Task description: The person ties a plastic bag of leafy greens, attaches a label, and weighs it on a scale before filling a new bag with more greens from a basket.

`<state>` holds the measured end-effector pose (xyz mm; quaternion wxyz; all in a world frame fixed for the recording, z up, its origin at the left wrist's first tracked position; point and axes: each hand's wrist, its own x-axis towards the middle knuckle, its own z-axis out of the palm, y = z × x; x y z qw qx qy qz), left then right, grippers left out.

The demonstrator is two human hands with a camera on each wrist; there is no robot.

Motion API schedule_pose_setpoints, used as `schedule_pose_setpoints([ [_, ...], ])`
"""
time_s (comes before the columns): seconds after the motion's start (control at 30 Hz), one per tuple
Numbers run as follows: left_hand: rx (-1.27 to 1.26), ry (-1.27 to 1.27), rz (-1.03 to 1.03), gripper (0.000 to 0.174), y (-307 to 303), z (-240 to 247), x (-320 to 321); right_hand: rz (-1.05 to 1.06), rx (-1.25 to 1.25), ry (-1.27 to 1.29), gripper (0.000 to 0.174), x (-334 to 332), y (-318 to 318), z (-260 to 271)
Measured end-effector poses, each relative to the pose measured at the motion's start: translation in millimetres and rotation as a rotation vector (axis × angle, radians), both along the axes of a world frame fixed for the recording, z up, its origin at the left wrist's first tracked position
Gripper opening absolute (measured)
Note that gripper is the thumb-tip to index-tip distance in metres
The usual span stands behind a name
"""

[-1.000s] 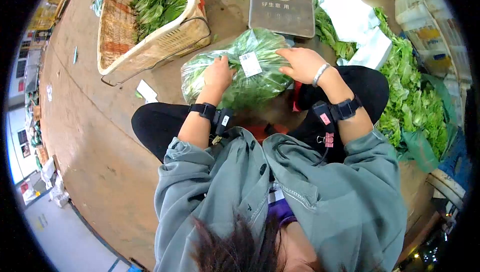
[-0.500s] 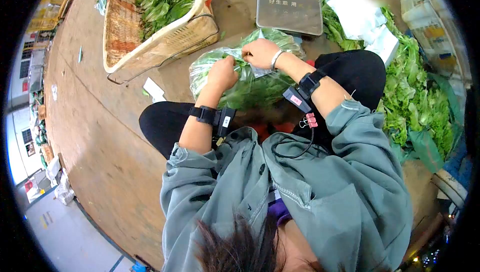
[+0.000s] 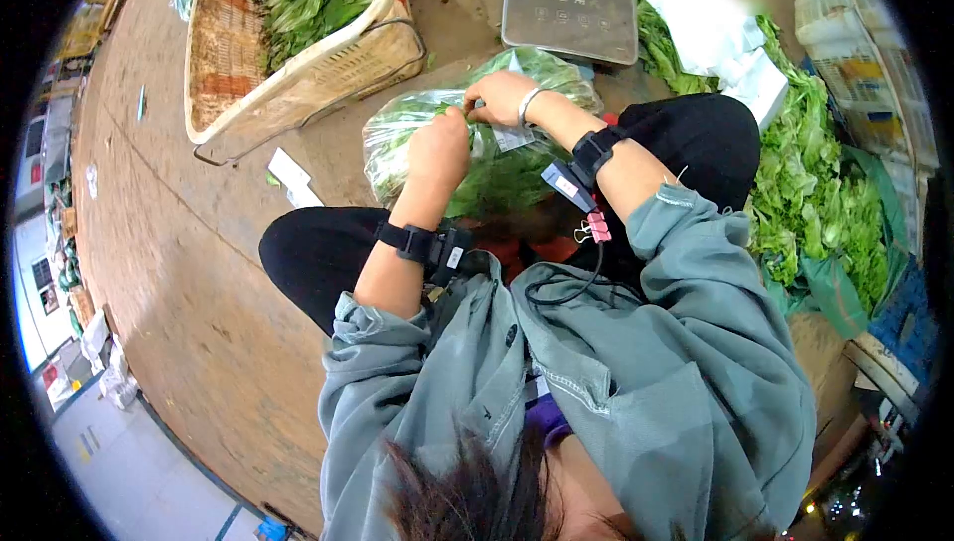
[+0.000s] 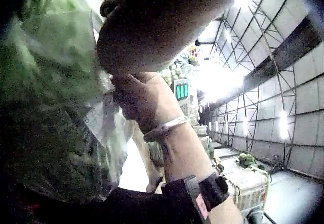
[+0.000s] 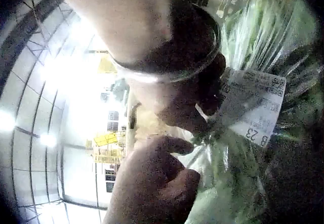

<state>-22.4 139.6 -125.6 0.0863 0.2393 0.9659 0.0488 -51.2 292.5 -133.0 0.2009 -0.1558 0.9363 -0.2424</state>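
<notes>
A clear plastic bag of leafy greens (image 3: 507, 178) lies between the person's knees, its film gathered at the top where both hands meet. The left hand (image 3: 438, 149) pinches the gathered film from the left side. The right hand (image 3: 500, 99), a bangle at its wrist, grips the film just beside it with curled fingers. In the right wrist view a printed white label (image 5: 253, 105) lies on the bag near the right hand (image 5: 177, 100), and the left hand (image 5: 157, 176) is close below. The left wrist view shows the right hand (image 4: 147, 97) at the bag's neck.
A crate (image 3: 298, 94) holding greens stands at the upper left. Behind the bag is a flat dark scale (image 3: 569, 29). Loose lettuce (image 3: 820, 193) and a white bag (image 3: 696, 19) lie at the right. A white card (image 3: 290, 171) rests on the brown surface by the left knee.
The right hand has moved left from the bag's right side to its gathered top, beside the left hand. The bag's label, plain in the oldest frame, is now partly covered by that hand.
</notes>
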Motion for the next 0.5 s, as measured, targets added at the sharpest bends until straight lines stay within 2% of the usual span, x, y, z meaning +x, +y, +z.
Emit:
schedule_pose_setpoints([
  [0.13, -0.022, 0.077, -0.080, 0.011, -2.0, 0.2, 7.7, 0.049, 0.082, -0.054, 0.019, -3.8, -4.0, -5.5],
  [0.23, 0.081, 0.102, -0.207, 0.011, -5.4, -2.0, 6.1, 0.050, 0.070, -0.052, 0.017, -6.4, -5.9, -11.9],
  [0.3, 0.056, 0.082, -0.217, 0.011, -7.6, -3.2, 2.3, -0.012, 0.038, -0.020, 0.016, -2.2, -4.9, -13.8],
  [0.43, -0.005, 0.089, -0.190, 0.012, 0.4, -3.5, -0.6, -0.102, 0.055, 0.002, 0.020, -1.8, -4.7, -10.2],
  [0.47, -0.034, 0.092, -0.092, 0.012, 3.7, -3.2, -1.6, -0.103, 0.056, 0.002, 0.020, -3.5, -2.4, -8.1],
  [0.5, -0.065, 0.095, 0.008, 0.012, 6.1, -1.7, -2.4, -0.198, -0.135, -0.020, 0.023, -6.7, 4.4, -8.2],
])
